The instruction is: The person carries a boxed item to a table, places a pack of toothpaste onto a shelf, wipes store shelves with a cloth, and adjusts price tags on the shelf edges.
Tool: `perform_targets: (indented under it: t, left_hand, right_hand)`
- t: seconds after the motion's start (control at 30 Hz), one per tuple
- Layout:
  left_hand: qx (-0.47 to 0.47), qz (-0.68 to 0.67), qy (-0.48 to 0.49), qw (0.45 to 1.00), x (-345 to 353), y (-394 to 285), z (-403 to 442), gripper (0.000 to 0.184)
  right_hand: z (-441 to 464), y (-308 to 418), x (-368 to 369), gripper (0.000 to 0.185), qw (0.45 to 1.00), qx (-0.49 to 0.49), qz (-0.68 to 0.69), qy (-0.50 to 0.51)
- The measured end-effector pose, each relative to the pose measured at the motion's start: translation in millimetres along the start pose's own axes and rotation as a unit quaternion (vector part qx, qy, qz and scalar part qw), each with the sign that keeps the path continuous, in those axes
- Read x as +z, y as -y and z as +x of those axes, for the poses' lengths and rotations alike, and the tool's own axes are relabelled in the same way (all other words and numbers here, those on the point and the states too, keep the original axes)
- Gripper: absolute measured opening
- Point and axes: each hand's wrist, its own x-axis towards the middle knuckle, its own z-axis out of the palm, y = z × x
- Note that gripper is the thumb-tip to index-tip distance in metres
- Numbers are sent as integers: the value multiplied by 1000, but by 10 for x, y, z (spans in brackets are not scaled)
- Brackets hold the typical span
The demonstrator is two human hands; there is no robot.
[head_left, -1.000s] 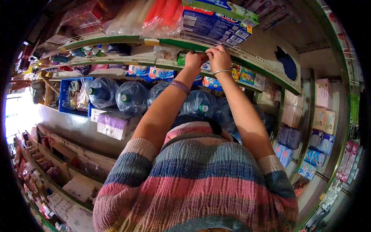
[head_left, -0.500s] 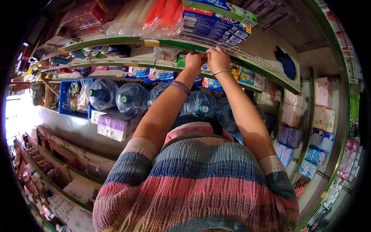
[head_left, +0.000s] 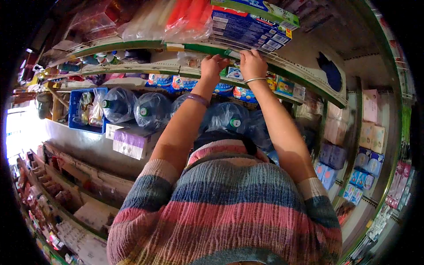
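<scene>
My left hand [head_left: 212, 67] is just below the green front edge of the upper shelf [head_left: 198, 47], its fingers apart and nothing visible in them. My right hand [head_left: 253, 64] is at the same shelf edge, a short gap to the right. Its fingers curl toward the edge, and their tips are hidden, so what they hold, if anything, does not show. Above the right hand, a dark blue box [head_left: 247, 30] lies on the shelf, with a green box [head_left: 260, 11] on top. Behind and below the hands are blue-and-orange packs [head_left: 183, 83] on a lower shelf.
Large plastic-wrapped water bottles [head_left: 152, 110] line the level below, beside a blue crate [head_left: 87, 127] and a purple-white carton [head_left: 130, 142]. Red and clear plastic packs [head_left: 187, 20] are on the upper shelf. Tissue packs [head_left: 371, 161] fill shelves on the right.
My hands were close together at the shelf edge. The left has moved left and its fingers have spread; the right has shifted slightly right.
</scene>
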Motion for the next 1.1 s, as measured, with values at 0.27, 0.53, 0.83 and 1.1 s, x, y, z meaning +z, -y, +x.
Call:
perform_targets:
  t: [0.27,0.53,0.83,1.1]
  left_hand:
    - [-22,9,19,1000,-34,-40,-41,15]
    - [14,91,-13,996,-30,-18,-23,10]
    - [12,138,-52,989,126,-114,-161,21]
    - [-11,69,-28,997,36,-10,-36,31]
  right_hand:
    - [51,361,123,16,998,-32,2,50]
    - [126,440,82,20,985,-64,-53,148]
    - [109,408,80,30,991,-82,-14,107]
    - [-414,-210,-366,30,987,3,143,66]
